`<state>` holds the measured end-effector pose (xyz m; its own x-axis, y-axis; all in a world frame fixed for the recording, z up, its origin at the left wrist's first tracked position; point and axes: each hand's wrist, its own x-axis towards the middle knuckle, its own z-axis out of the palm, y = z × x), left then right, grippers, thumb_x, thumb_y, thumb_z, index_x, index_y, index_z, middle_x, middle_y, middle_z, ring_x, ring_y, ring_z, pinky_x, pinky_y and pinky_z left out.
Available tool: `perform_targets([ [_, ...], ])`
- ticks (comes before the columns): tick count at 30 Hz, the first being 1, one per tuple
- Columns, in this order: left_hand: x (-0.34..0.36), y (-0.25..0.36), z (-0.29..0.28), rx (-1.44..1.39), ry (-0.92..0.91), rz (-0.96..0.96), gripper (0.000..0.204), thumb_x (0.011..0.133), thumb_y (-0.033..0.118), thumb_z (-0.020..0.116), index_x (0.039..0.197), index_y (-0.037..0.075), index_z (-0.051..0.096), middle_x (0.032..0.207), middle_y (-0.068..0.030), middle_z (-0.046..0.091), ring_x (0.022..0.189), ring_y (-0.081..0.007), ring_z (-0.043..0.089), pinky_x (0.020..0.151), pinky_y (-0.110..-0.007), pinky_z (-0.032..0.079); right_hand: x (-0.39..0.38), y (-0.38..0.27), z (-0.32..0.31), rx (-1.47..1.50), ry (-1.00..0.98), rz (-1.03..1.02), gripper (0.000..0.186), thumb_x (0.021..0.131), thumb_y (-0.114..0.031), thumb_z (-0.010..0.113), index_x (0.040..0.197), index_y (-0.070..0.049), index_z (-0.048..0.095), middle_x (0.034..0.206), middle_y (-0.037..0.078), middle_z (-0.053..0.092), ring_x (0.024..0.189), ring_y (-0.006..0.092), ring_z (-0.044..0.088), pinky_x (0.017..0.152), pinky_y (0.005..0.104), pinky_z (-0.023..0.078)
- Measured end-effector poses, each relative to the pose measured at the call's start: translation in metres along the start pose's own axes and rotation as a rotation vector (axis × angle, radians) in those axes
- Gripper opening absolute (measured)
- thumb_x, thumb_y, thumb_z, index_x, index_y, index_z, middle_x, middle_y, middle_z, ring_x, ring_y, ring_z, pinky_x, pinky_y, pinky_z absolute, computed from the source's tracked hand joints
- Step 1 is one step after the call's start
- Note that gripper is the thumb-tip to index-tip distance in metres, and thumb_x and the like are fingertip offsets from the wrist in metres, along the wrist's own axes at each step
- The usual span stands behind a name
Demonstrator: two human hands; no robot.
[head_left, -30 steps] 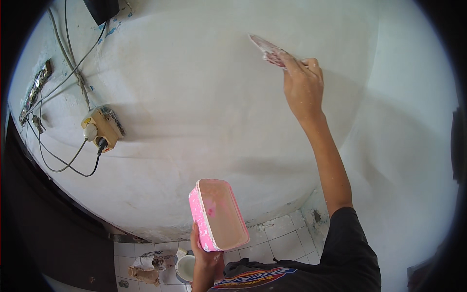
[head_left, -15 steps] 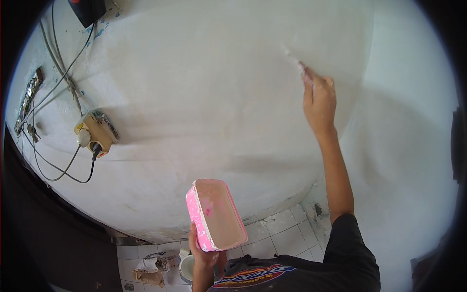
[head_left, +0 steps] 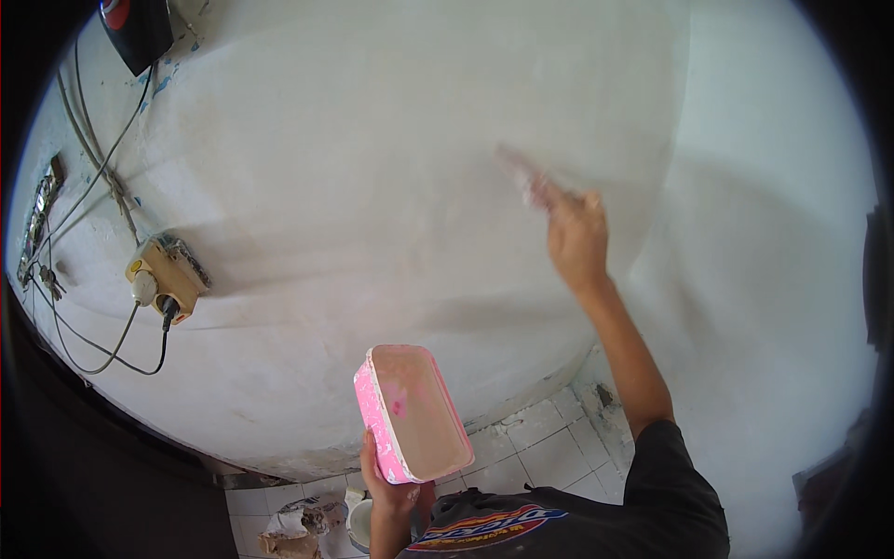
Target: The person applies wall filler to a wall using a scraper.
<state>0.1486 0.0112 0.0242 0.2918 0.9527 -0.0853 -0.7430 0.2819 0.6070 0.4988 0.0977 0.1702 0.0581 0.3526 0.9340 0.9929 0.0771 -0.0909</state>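
My left hand (head_left: 386,489) is closed on the lower left side of a pink rectangular tub (head_left: 372,419). Its pink sides are spattered with white, and a pale surface with a bright pink smear shows within the rim. Up at the right, my right hand (head_left: 579,238) grips a slim handheld tool (head_left: 521,174) coated with pale smears. Motion blurs its tip, so I cannot tell whether it is a brush or a scraper. The tool points up and left over the pale wall (head_left: 372,205); whether it touches the wall is unclear.
A beige socket block (head_left: 168,279) with two plugs and dangling cables hangs at the left. Above it is a dark device (head_left: 138,37). On the tiled floor (head_left: 531,447) are a crumpled torn bag (head_left: 296,526) and a pale bucket (head_left: 358,522). Another wall (head_left: 764,279) stands to the right.
My right hand and its tool have moved down and left across the wall. The tub stays almost where it was in my left hand. The view has shifted slightly.
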Motion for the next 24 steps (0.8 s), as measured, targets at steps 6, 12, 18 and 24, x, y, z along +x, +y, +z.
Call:
perform_targets([
  [6, 0.003, 0.001, 0.003, 0.01, -0.029, -0.016, 0.049, 0.098, 0.042, 0.04, 0.132, 0.007, 0.044, 0.121, -0.0107, 0.058, 0.109, -0.0241, 0.06, 0.089, -0.039, 0.05, 0.081, 0.011, -0.007, -0.017, 0.302, 0.017, 0.04, 0.081, 0.0, 0.056, 0.12, -0.007, 0.064, 0.095, 0.013, 0.067, 0.081, 0.0298, 0.051, 0.078, 0.0388, 0.045],
  [12, 0.0, 0.005, 0.0, -0.01, 0.014, -0.003, 0.05, 0.098, 0.042, 0.039, 0.133, 0.007, 0.043, 0.121, -0.0113, 0.058, 0.107, -0.0245, 0.061, 0.089, -0.04, 0.05, -0.027, -0.025, 0.022, -0.167, -0.011, -0.151, 0.033, 0.08, -0.002, 0.058, 0.112, -0.007, 0.065, 0.106, 0.006, 0.068, 0.088, 0.0267, 0.056, 0.078, 0.0378, 0.045],
  [18, 0.003, 0.005, -0.013, 0.026, -0.015, -0.027, 0.05, 0.098, 0.042, 0.038, 0.133, 0.006, 0.044, 0.121, -0.0114, 0.058, 0.107, -0.0245, 0.061, 0.09, -0.04, 0.049, -0.003, -0.003, 0.001, 0.07, 0.136, 0.037, 0.042, 0.08, 0.004, 0.056, 0.121, -0.004, 0.062, 0.093, 0.015, 0.067, 0.089, 0.0299, 0.055, 0.08, 0.0397, 0.044],
  [24, 0.005, 0.006, -0.021, 0.008, -0.002, -0.028, 0.049, 0.098, 0.042, 0.038, 0.133, 0.007, 0.043, 0.121, -0.0111, 0.057, 0.109, -0.0241, 0.06, 0.09, -0.04, 0.048, -0.03, -0.038, 0.032, -0.092, 0.013, -0.011, 0.036, 0.079, 0.0, 0.057, 0.115, -0.002, 0.063, 0.101, 0.014, 0.068, 0.087, 0.032, 0.056, 0.081, 0.0418, 0.044],
])
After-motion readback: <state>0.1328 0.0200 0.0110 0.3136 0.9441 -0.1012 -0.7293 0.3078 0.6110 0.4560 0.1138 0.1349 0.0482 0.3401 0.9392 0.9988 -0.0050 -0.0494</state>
